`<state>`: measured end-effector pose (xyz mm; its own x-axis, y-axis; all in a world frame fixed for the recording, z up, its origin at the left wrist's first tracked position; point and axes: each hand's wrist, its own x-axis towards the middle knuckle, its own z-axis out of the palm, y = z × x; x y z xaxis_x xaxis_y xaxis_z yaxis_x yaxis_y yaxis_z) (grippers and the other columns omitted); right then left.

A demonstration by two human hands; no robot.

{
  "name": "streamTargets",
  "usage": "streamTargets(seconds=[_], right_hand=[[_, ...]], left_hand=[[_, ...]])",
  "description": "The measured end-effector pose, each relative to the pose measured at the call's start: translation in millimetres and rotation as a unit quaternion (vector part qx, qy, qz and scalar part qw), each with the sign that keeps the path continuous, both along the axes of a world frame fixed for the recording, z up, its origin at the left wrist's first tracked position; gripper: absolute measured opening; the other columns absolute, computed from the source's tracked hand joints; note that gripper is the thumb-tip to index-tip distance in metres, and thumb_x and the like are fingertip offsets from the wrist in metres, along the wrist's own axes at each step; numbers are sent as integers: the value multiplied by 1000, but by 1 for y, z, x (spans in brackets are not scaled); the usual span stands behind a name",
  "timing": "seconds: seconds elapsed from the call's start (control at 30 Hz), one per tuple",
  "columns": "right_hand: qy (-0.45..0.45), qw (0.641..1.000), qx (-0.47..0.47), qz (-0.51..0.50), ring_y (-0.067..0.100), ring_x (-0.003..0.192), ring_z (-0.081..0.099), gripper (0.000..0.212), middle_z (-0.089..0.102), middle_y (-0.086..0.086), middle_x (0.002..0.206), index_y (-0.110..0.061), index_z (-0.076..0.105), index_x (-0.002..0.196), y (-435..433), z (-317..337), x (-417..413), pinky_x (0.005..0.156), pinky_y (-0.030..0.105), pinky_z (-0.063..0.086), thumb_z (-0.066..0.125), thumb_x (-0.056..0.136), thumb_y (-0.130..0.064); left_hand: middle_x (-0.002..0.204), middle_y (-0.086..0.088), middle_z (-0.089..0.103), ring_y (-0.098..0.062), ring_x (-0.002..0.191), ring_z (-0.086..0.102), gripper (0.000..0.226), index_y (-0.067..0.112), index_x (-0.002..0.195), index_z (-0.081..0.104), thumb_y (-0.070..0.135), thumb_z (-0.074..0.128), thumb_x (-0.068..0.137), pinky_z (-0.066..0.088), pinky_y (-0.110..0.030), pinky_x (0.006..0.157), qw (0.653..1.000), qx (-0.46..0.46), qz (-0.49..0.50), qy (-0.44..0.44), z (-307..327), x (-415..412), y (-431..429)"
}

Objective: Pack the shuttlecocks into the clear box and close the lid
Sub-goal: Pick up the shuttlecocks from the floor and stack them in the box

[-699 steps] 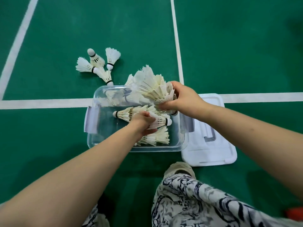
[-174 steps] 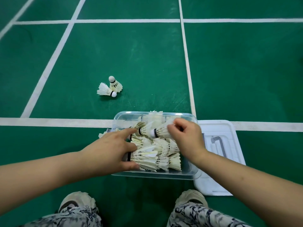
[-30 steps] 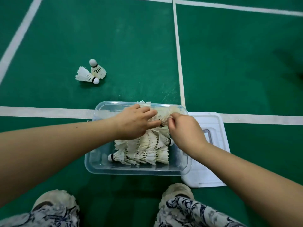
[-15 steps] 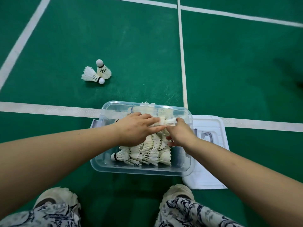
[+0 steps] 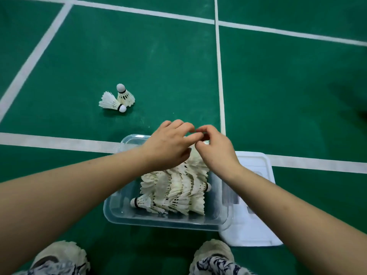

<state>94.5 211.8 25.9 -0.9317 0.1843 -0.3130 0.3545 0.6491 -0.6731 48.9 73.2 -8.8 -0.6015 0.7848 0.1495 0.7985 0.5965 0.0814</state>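
Note:
The clear box (image 5: 158, 223) sits on the green floor in front of me. Several white feather shuttlecocks (image 5: 178, 191) lie packed sideways in its right part. Both of my hands hover over the box's far end, fingertips almost touching. My left hand (image 5: 168, 145) has loosely curled, spread fingers and nothing visible in it. My right hand (image 5: 216, 153) is curled the same way with nothing visible in it. Two loose shuttlecocks lie on the floor far left of the box: one on its side (image 5: 111, 103), one upright (image 5: 124, 94). The white lid (image 5: 256, 231) lies flat against the box's right side.
White court lines (image 5: 59, 140) cross the green floor behind the box. My two shoes (image 5: 59, 255) (image 5: 214, 253) and patterned trouser legs are at the bottom edge, just short of the box.
Both hands have risen from the shuttlecock pile and moved toward the box's far edge. The packed shuttlecocks stay in place; the two loose ones have not moved.

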Motion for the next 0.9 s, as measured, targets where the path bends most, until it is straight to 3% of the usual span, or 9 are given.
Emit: streamTargets(seconds=[0.1,0.23,0.33,0.43,0.63,0.8,0.9], right_hand=[[22,997,63,32,24,97,58,33,66,5,108,-20,57,116,15,-11,-31,81,27,41,50,85,-14],[-86,984,132,80,28,118,52,45,52,11,131,-22,48,129,48,-46,-64,96,32,40,55,85,-25],[-163,974,126,96,27,119,52,49,46,11,139,-25,47,131,61,-60,-78,94,31,41,59,85,-36],[-213,961,126,126,27,110,58,54,48,7,138,-25,46,133,60,-73,-91,85,29,48,62,84,-42],[-260,954,25,146,23,123,49,60,47,6,139,-24,42,137,44,-90,-95,95,25,37,65,83,-41],[-284,948,-101,105,19,121,46,54,49,0,137,-29,42,135,26,-94,-107,86,31,37,62,86,-40],[-270,948,-121,120,18,117,49,52,51,3,135,-28,43,134,15,-92,-113,77,25,37,62,86,-38]], left_hand=[[104,-12,61,-32,90,58,45,20,116,55,30,38,76,46,-41,72,998,22,65,-3,10,-23,-1],[130,-10,46,-30,120,38,50,27,136,38,33,48,87,35,-44,96,972,-64,197,-113,9,-56,-15],[138,-13,39,-33,125,38,61,33,141,26,41,51,87,36,-45,102,922,-97,277,-252,-6,-76,-24],[145,-16,35,-32,128,40,75,29,145,18,45,57,84,35,-36,102,858,-110,301,-402,-29,-94,-30],[155,-7,18,-31,138,25,85,27,147,11,53,59,81,27,-44,109,767,-160,289,-550,-49,-96,-31],[155,-7,17,-27,139,24,81,23,146,18,46,61,82,29,-40,109,718,-32,293,-630,-61,-99,-29],[153,-8,22,-25,137,27,76,20,145,21,38,62,84,35,-37,104,707,12,289,-646,-64,-99,-27]])
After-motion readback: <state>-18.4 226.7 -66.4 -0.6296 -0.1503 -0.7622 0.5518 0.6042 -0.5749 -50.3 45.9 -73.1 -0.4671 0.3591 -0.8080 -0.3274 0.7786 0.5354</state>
